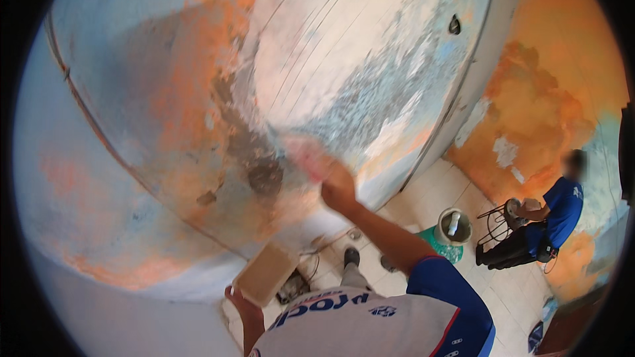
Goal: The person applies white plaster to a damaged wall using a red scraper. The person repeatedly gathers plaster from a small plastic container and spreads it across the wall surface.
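My right hand (pixel 338 188) is raised to the wall, its fingers closed round a flat tool with a reddish part (pixel 307 157). Motion smears the tool, so its exact kind is unclear. It is at the lower edge of a broad patch of whitish coating (pixel 324 46) on the wall. Low on the left, my left hand (pixel 243 303) grips the edge of a tan rectangular tray (pixel 268 274), tilted in front of my body. Bare grey and orange spots (pixel 266 177) show on the wall just left of my right hand.
A person in a blue shirt (pixel 563 208) stands at the right beside a dark metal stool (pixel 497 219). A bucket (pixel 454 227) rests on the tiled floor near a green item (pixel 440 244). A cable (pixel 99 129) runs down the wall. A dark hole (pixel 454 24) marks the upper wall.
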Tool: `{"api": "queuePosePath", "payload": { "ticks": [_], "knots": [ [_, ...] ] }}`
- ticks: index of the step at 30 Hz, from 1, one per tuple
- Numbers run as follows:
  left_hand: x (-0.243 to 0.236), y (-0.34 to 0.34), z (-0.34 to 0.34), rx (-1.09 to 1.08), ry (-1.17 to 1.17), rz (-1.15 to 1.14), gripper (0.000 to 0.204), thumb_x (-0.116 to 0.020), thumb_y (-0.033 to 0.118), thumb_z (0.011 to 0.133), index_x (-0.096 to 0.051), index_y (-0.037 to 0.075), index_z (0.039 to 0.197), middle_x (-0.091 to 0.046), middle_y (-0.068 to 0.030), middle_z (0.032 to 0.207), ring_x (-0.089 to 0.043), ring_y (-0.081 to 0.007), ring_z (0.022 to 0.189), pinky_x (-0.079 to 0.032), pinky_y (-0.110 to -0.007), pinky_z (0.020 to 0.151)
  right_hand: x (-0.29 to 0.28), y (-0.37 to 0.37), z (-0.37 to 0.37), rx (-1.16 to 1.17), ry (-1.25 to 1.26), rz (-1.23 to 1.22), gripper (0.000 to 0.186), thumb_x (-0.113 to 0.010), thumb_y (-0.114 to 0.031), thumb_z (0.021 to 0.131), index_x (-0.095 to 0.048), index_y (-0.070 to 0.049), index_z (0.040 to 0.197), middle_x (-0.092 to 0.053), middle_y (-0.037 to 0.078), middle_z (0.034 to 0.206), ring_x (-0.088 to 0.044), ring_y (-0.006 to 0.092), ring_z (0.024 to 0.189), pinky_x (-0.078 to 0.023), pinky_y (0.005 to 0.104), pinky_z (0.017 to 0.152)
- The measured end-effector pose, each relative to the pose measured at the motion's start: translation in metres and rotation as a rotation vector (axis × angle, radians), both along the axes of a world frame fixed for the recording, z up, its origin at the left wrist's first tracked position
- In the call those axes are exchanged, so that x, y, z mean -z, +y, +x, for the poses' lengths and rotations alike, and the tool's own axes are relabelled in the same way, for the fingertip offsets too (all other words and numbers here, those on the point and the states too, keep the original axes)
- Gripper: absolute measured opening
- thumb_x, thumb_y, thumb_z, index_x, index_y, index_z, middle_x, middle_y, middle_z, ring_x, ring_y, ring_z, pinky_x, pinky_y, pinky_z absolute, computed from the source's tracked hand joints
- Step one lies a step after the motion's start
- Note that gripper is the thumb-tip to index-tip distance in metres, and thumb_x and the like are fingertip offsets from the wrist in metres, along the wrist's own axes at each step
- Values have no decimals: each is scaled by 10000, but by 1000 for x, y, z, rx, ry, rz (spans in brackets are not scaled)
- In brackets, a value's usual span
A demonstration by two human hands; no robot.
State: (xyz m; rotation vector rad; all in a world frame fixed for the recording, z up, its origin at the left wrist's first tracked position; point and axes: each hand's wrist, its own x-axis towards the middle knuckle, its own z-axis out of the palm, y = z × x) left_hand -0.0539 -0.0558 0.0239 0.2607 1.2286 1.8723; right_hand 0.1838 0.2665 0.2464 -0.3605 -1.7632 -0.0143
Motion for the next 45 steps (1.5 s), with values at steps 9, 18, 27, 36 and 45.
{"api": "queuePosePath", "payload": {
  "ticks": [9, 18, 27, 36, 45],
  "knots": [
    [-2, -9, 7, -210, -19, -50, 481, -513, 217, 1030, -264, 112, 1428, -404, -89, 1342, -518, -233, 1221, -468, -408, 1024, -390, 175, 161, 354, 514, 72, 341, -482, -136, 995, -682, -111, 1270, -730, 168, 952, -691, 262, 827, -514, 349, 782],
    [2, 27, 11, -44, -99, 104, 488, -527, 326, 1026, -233, 175, 1385, -499, -94, 1310, -512, -259, 1231, -465, -446, 1005, -215, 117, 57, 508, 142, 158, 368, -611, -111, 919, -686, -160, 1276, -716, 153, 1153, -678, 238, 866, -531, 358, 759],
    [14, 32, 13, 1, 79, -42, 493, -558, 283, 1015, -222, 200, 1365, -505, -73, 1326, -504, -241, 1244, -452, -433, 1001, -93, 6, 22, -283, 103, -46, 313, -534, -23, 953, -680, -13, 1229, -664, 185, 1288, -633, 317, 1213, -507, 426, 1012],
    [18, 3, 12, -25, 255, -17, 489, -562, 257, 1008, -222, 195, 1354, -500, -73, 1330, -493, -240, 1270, -434, -420, 1052, -250, 114, 78, 367, 210, 184, 342, -551, -33, 981, -671, -113, 1291, -733, 156, 1136, -731, 268, 988, -568, 331, 791],
    [5, -3, 13, -211, -122, -78, 560, -611, 292, 972, -261, 221, 1403, -491, -71, 1285, -514, -222, 1178, -477, -398, 948, 61, -60, -48, -128, -166, -224, 465, -561, 105, 824, -684, -106, 1220, -659, 140, 1288, -597, 326, 1253, -466, 445, 1054]
  ]
}}
